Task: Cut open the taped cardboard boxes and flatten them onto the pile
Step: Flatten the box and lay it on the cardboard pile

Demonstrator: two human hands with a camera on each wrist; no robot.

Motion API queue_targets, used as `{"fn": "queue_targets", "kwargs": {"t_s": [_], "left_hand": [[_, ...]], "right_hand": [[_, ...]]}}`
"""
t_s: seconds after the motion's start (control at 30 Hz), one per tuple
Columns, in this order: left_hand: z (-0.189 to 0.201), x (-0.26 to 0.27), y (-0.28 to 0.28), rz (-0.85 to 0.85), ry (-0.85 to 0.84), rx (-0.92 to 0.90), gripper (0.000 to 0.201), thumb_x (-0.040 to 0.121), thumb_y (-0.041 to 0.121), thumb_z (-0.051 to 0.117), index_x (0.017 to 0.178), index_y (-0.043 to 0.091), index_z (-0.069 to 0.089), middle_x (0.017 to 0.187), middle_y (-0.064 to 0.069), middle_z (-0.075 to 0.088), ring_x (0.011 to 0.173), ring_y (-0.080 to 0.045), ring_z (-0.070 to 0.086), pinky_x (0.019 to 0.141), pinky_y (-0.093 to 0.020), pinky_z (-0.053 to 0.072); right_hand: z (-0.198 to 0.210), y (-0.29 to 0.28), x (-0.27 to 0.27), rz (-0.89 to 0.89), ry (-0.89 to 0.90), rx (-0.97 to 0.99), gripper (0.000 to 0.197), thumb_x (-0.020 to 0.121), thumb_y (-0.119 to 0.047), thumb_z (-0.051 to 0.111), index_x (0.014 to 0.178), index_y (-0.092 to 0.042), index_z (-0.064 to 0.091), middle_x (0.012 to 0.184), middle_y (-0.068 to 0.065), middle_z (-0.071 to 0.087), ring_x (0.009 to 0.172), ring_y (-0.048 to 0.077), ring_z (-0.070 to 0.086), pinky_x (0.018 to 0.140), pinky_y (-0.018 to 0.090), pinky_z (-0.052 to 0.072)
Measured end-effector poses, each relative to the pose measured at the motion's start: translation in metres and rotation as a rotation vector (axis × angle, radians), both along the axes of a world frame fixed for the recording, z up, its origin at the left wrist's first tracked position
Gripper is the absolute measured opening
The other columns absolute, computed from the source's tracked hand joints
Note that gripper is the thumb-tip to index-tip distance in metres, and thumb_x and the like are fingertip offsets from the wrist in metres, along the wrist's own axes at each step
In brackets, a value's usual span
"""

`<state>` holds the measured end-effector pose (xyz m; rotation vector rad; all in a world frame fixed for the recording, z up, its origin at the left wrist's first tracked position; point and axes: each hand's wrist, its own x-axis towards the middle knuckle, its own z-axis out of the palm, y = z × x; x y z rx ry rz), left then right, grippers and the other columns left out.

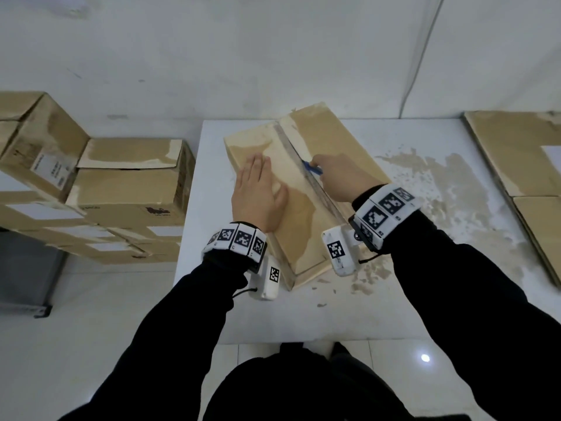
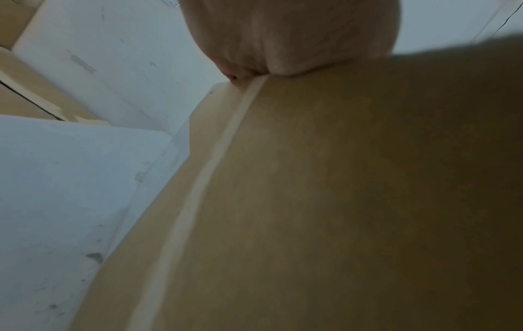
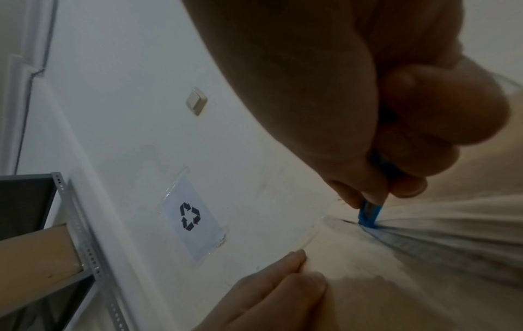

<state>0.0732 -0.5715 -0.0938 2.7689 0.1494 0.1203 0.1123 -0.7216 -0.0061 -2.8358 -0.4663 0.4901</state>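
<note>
Left hand [image 1: 259,194] presses flat on the taped box [image 1: 331,141]; right hand [image 1: 343,174] grips a blue cutter [image 1: 312,168] at its seam.

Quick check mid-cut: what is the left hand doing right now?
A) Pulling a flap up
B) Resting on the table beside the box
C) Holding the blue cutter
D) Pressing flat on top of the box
D: the left hand lies flat, fingers straight, on top of the box, left of the taped seam, while the right hand grips the blue cutter at the seam.
</note>
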Motion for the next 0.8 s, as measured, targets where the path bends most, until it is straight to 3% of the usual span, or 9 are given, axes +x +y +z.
{"fn": "queue_targets", "kwargs": {"t_s": [0.07,0.17,0.27,0.43,0.6,0.67,0.73,0.8], "left_hand": [[0.002,0.000,0.000,0.000,0.018,0.007,0.064,0.099,0.039,0.033,0.153,0.009,0.014,0.161,-0.005,0.008,0.148,-0.017,0.001,0.119,-0.031,-0.001],[0.003,0.000,0.000,-0.013,0.032,0.017,0.065,0.099,0.040,0.032,0.152,0.008,0.014,0.161,-0.006,0.009,0.148,-0.018,0.001,0.120,-0.033,0.001],[0.003,0.000,-0.001,-0.017,0.042,0.031,0.065,0.099,0.040,0.031,0.152,0.007,0.014,0.160,-0.008,0.009,0.148,-0.019,0.002,0.120,-0.033,0.001],[0.004,0.000,-0.002,-0.027,0.047,0.076,0.067,0.099,0.040,0.028,0.152,0.003,0.010,0.160,-0.011,0.009,0.148,-0.021,0.002,0.120,-0.035,0.003],[0.006,0.000,-0.003,-0.044,0.024,0.083,0.065,0.099,0.037,0.028,0.151,0.003,0.012,0.159,-0.014,0.012,0.147,-0.025,0.006,0.120,-0.038,0.006],[0.010,-0.001,-0.005,-0.056,0.047,0.097,0.059,0.100,0.034,0.030,0.151,0.008,0.017,0.158,-0.016,0.014,0.147,-0.029,0.007,0.119,-0.046,0.008],[0.017,-0.005,-0.011,-0.150,0.079,0.109,0.051,0.100,0.032,0.031,0.149,0.019,0.027,0.157,-0.016,0.017,0.146,-0.033,0.008,0.114,-0.058,0.007],[0.023,-0.009,-0.025,-0.436,0.014,0.137,0.043,0.097,0.032,0.031,0.137,0.022,0.046,0.149,-0.014,0.034,0.141,-0.032,0.023,0.111,-0.061,0.012]], "right_hand": [[0.001,-0.006,-0.011,0.003,0.000,-0.009,0.031,0.096,-0.001,0.033,0.122,-0.002,0.050,0.111,0.021,0.056,0.093,0.034,0.054,0.071,0.035,0.038],[0.000,-0.018,-0.032,-0.013,-0.009,0.001,0.030,0.094,0.003,0.032,0.117,-0.002,0.051,0.097,0.019,0.055,0.070,0.025,0.045,0.062,0.031,0.033],[0.002,-0.033,-0.057,-0.014,-0.014,0.005,0.030,0.096,0.002,0.032,0.118,-0.004,0.050,0.082,0.012,0.052,0.057,0.017,0.036,0.061,0.031,0.031],[0.000,-0.064,-0.096,-0.018,-0.022,-0.008,0.038,0.093,0.006,0.035,0.127,-0.009,0.047,0.067,0.003,0.039,0.054,0.016,0.034,0.048,0.029,0.027],[-0.016,-0.094,-0.138,-0.098,-0.076,0.033,0.050,0.090,0.009,0.036,0.132,-0.017,0.043,0.063,0.004,0.040,0.049,0.020,0.034,0.051,0.034,0.030],[-0.022,-0.096,-0.142,-0.108,-0.111,0.045,0.052,0.091,0.009,0.036,0.134,-0.019,0.040,0.064,0.007,0.043,0.049,0.021,0.033,0.050,0.034,0.028],[-0.027,-0.098,-0.142,-0.128,-0.111,0.094,0.052,0.092,0.008,0.037,0.135,-0.021,0.041,0.066,0.009,0.048,0.049,0.021,0.035,0.050,0.034,0.029],[-0.030,-0.102,-0.142,-0.163,-0.078,0.185,0.047,0.094,0.004,0.039,0.134,-0.021,0.044,0.069,0.010,0.053,0.050,0.021,0.040,0.050,0.034,0.034]]}}
